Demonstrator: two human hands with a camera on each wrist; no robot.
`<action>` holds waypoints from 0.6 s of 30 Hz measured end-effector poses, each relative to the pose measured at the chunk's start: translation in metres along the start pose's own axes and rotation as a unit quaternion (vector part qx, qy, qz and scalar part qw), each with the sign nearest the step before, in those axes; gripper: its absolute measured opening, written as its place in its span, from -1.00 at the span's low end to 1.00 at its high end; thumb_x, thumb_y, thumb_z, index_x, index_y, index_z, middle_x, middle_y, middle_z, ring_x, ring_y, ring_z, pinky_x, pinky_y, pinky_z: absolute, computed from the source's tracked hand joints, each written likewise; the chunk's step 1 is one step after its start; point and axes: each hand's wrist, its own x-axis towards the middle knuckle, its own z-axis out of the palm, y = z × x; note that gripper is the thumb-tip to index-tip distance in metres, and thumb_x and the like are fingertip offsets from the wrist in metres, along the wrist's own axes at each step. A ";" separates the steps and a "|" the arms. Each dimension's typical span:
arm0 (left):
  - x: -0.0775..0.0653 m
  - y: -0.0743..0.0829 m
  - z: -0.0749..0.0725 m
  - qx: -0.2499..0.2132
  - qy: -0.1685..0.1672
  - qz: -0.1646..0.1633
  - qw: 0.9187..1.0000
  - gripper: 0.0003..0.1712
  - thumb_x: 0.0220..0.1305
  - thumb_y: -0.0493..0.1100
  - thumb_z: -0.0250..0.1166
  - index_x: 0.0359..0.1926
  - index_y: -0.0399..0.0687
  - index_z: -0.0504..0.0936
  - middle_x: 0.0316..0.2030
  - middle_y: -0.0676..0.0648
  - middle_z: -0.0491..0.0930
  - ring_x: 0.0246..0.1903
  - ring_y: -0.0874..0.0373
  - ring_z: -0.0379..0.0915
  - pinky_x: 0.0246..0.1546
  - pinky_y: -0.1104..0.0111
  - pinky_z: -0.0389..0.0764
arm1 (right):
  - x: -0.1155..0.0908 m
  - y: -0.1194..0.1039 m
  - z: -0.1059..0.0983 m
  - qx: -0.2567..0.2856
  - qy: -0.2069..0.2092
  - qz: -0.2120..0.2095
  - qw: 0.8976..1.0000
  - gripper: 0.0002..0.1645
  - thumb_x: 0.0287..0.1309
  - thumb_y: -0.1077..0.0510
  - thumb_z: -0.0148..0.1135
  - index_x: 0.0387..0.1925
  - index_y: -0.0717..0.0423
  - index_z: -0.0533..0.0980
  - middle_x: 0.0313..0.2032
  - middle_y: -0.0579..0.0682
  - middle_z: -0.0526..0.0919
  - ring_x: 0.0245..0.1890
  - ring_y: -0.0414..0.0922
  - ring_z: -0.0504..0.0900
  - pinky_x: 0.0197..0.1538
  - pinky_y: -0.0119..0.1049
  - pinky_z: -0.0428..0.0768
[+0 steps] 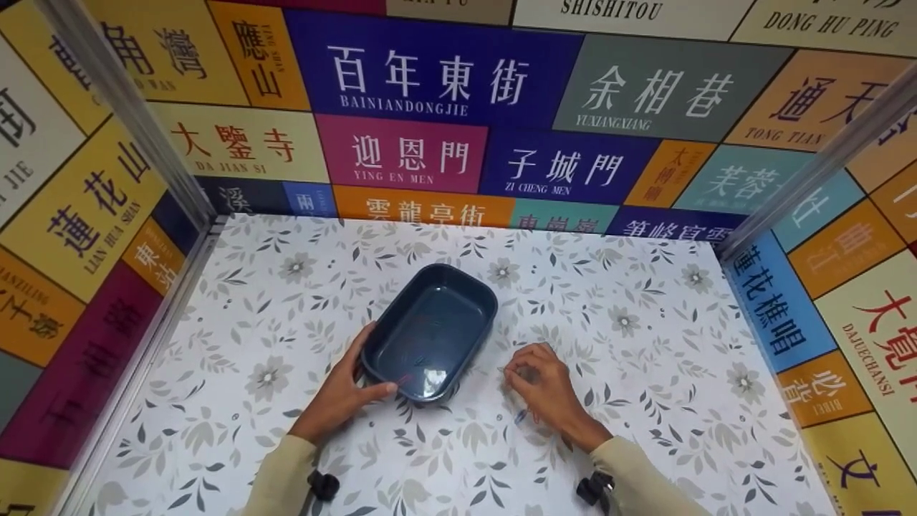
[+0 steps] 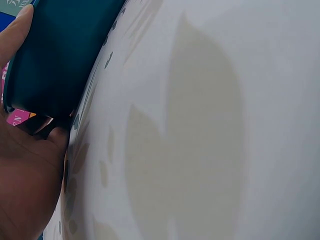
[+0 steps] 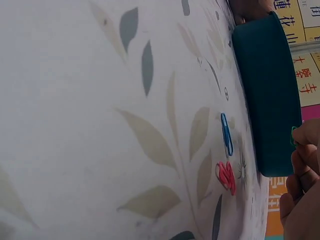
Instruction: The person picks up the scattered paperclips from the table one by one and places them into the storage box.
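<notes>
A dark blue rectangular dish (image 1: 469, 344) with rounded corners stands slanted on the table. My left hand (image 1: 340, 394) grips its near left corner, thumb over the rim and fingers along the outer side. Faint reddish and dark marks show on the dish floor, too unclear to name. Right of the dish, my right hand (image 1: 548, 390) pinches a small green paper clip (image 3: 293, 136) between thumb and fingertip, above the table. Below that hand lie a blue paper clip (image 3: 227, 135) and, beside it, pinkish-red paper clips (image 3: 226, 177) whose number I cannot tell.
A white tablecloth with grey leaves and flowers (image 1: 269, 376) covers the table. Panels with coloured signs (image 1: 430, 79) enclose the back and both sides, with metal posts (image 1: 136, 107) at the corners. Dark wrist cameras (image 1: 324, 486) sit on both sleeves.
</notes>
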 end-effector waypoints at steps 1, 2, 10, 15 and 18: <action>0.000 0.000 0.000 0.001 -0.001 0.000 1.000 0.40 0.17 -0.10 0.72 0.82 0.26 -0.01 0.76 0.10 0.00 0.73 0.06 -0.11 0.70 0.08 -0.03 | 0.002 0.000 0.000 -0.001 -0.002 0.001 1.000 -0.69 0.00 0.58 0.59 -0.43 0.15 0.74 -0.27 0.07 0.72 -0.14 0.09 0.62 -0.01 -0.54 0.52; 0.001 0.000 0.000 0.002 -0.002 0.000 1.000 0.40 0.17 -0.09 0.72 0.82 0.26 -0.01 0.76 0.11 0.00 0.73 0.06 -0.11 0.70 0.08 -0.03 | 0.005 -0.001 -0.001 -0.002 -0.004 0.000 1.000 -0.69 0.01 0.57 0.60 -0.43 0.12 0.75 -0.27 0.04 0.73 -0.13 0.08 0.63 0.01 -0.54 0.52; 0.001 -0.001 -0.001 0.018 -0.010 -0.003 1.000 0.38 0.24 -0.07 0.70 0.82 0.27 -0.05 0.77 0.04 -0.04 0.74 0.02 -0.14 0.70 0.06 0.02 | 0.016 0.001 0.001 0.013 -0.016 -0.002 1.000 -0.70 0.03 0.52 0.61 -0.41 0.08 0.76 -0.25 0.03 0.74 -0.09 0.10 0.64 0.11 -0.48 0.49; 0.002 -0.001 0.000 0.019 -0.009 -0.005 1.000 0.38 0.24 -0.02 0.70 0.82 0.23 -0.06 0.77 0.00 -0.05 0.74 0.01 -0.14 0.69 0.07 0.01 | 0.020 -0.002 0.003 0.014 -0.013 0.004 1.000 -0.70 0.03 0.53 0.59 -0.42 0.08 0.76 -0.26 0.03 0.75 -0.10 0.12 0.64 0.07 -0.41 0.52; 0.002 0.000 0.000 0.016 -0.007 -0.007 1.000 0.38 0.23 -0.01 0.71 0.82 0.26 -0.04 0.77 0.01 -0.04 0.74 0.04 -0.15 0.69 0.10 -0.01 | 0.023 -0.005 0.003 0.018 -0.028 0.017 0.999 -0.72 0.12 0.47 0.59 -0.39 0.02 0.77 -0.24 -0.04 0.75 -0.08 0.07 0.64 0.04 -0.34 0.55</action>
